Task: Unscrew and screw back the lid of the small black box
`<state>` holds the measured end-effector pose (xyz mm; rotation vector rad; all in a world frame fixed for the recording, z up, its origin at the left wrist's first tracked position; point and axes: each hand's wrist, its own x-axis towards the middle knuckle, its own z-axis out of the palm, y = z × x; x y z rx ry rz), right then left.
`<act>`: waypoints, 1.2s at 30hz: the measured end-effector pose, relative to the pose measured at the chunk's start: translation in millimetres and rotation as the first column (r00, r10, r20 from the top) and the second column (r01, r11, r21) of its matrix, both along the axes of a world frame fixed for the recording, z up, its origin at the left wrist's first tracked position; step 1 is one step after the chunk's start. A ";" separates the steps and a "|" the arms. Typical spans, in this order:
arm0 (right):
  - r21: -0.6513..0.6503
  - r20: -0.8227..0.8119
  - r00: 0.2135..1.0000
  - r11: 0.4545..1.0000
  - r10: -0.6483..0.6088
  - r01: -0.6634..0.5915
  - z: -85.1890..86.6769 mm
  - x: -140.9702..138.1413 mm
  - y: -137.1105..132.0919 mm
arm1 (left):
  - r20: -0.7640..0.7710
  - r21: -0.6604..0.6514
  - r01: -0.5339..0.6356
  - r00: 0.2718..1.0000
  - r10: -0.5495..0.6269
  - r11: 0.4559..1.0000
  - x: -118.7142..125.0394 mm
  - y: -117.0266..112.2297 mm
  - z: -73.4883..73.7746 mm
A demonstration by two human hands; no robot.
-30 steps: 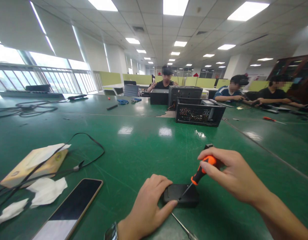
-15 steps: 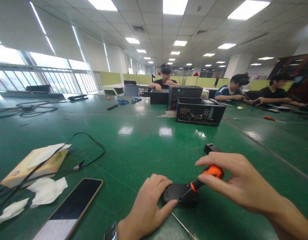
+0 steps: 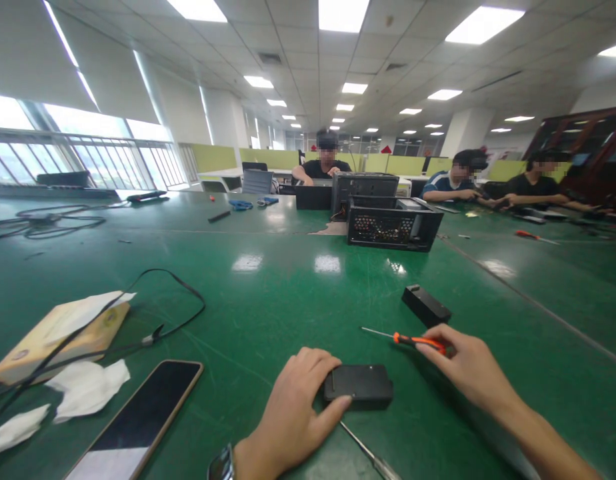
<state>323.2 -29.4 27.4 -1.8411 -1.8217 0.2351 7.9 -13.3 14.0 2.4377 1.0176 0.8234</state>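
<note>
My left hand [image 3: 304, 405] grips the left end of a small black rectangular box [image 3: 363, 387], thumb at its front and fingers behind, on the green table. In my right hand [image 3: 471, 363] is an orange and black screwdriver [image 3: 413, 341], held by its handle, its shaft pointing left and apart from the box. A second black box [image 3: 426, 305] lies just beyond my right hand. Near my left thumb a metal-shafted tool [image 3: 365, 448] rests on the table, its near end cut off by the frame.
On the left lie a phone [image 3: 148, 413], crumpled tissues [image 3: 91, 390], a tissue pack [image 3: 63, 330] and a black cable [image 3: 201, 287]. Farther off stands an open computer case [image 3: 393, 227]. Another screwdriver [image 3: 531, 235] lies far right. Co-workers sit across the table and at right.
My right hand has lifted the screwdriver off the black box and moved it away, up and to the right. The second box shows fully now. My left hand stays on the box.
</note>
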 end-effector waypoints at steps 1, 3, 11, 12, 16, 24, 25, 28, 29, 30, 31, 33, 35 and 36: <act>-0.026 0.015 1.000 1.000 0.014 -0.014 -11.2 4.5 0.8 | 0.000 0.003 -0.001 1.000 0.001 1.000 0.2 0.3 0.2; -0.045 0.030 0.999 0.998 0.036 -0.035 -24.0 10.1 2.6 | -0.006 0.010 -0.004 1.000 0.004 1.000 0.6 0.9 0.8; -0.030 0.065 0.996 0.997 0.066 -0.064 8.8 -15.7 -17.7 | -0.027 0.032 -0.014 1.000 0.015 0.999 0.7 -1.3 4.3; -0.115 0.052 0.986 0.982 0.156 -0.149 12.5 -26.0 -25.0 | -0.028 0.033 -0.016 0.999 0.017 0.999 0.7 -1.6 4.2; -0.478 -0.041 0.894 0.777 0.447 -0.410 12.1 -69.1 -48.9 | -0.026 0.039 -0.020 0.999 0.021 0.999 0.5 -1.3 2.9; -0.500 -0.268 0.853 0.692 0.449 -0.521 22.6 -62.9 -52.3 | -0.036 0.044 -0.013 0.999 0.015 0.999 1.3 -0.8 4.2; -0.486 -0.263 0.863 0.714 0.431 -0.504 26.5 -58.5 -52.4 | -0.035 0.047 -0.011 0.999 0.013 0.999 1.4 -0.9 4.2; -0.447 -0.249 0.877 0.754 0.412 -0.481 34.8 -51.3 -53.5 | -0.033 0.057 -0.008 0.999 0.010 0.998 1.5 -1.2 3.5; -0.438 -0.244 0.880 0.764 0.407 -0.474 36.3 -50.8 -53.9 | -0.034 0.058 -0.009 0.999 0.011 0.998 1.4 -1.3 3.3; -0.431 -0.240 0.884 0.771 0.402 -0.468 37.5 -51.0 -54.4 | -0.035 0.058 -0.011 0.999 0.013 0.998 1.3 -1.3 3.3; -0.425 -0.237 0.887 0.779 0.397 -0.462 38.7 -51.5 -55.0 | -0.037 0.056 -0.014 0.999 0.016 0.998 1.3 -1.4 3.3; -0.422 -0.229 0.896 0.790 0.381 -0.444 41.2 -53.2 -56.4 | -0.042 0.049 -0.020 0.999 0.023 0.999 1.2 -1.7 3.6; -0.448 -0.220 0.908 0.790 0.357 -0.419 44.3 -55.6 -58.5 | -0.045 0.043 -0.024 0.999 0.026 0.999 1.2 -2.0 3.8; -0.467 -0.217 0.915 0.787 0.340 -0.403 45.6 -57.4 -59.8 | -0.045 0.042 -0.025 0.999 0.027 0.999 1.2 -2.1 3.8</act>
